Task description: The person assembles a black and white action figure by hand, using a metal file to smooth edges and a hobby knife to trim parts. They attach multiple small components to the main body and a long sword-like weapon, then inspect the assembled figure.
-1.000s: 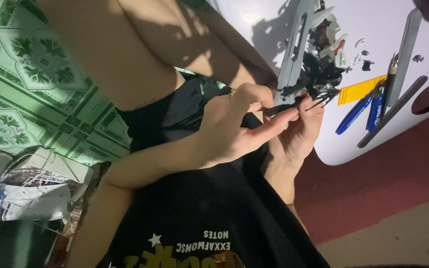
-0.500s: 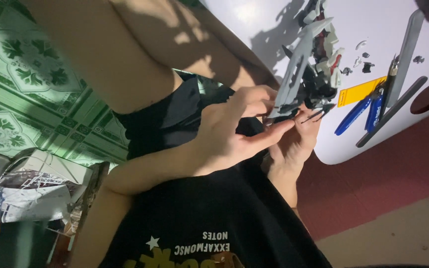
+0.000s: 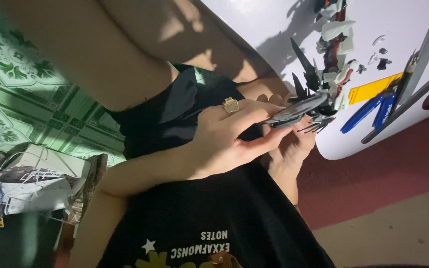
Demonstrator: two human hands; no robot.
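My left hand [image 3: 234,134], with a gold ring on one finger, comes in from the lower left and pinches a long grey wing piece [image 3: 296,110] of a plastic model figure [image 3: 333,59]. The figure is white, red and black with dark spiky parts, and it stands up over the edge of the white table [image 3: 274,30]. My right hand [image 3: 294,146] lies under the left one, palm up, and supports the figure from below. Most of its fingers are hidden behind the left hand and the model.
On the table lie blue-handled nippers [image 3: 368,111], a yellow strip [image 3: 371,88], long grey tools [image 3: 425,54] and small loose parts [image 3: 381,49]. My bare legs cross above my lap. A box of plastic part frames [image 3: 26,183] sits lower left on green patterned tiles [image 3: 16,74].
The grey wing piece has swung from upright to nearly level between my left fingers. Both hands have stayed in front of my lap.
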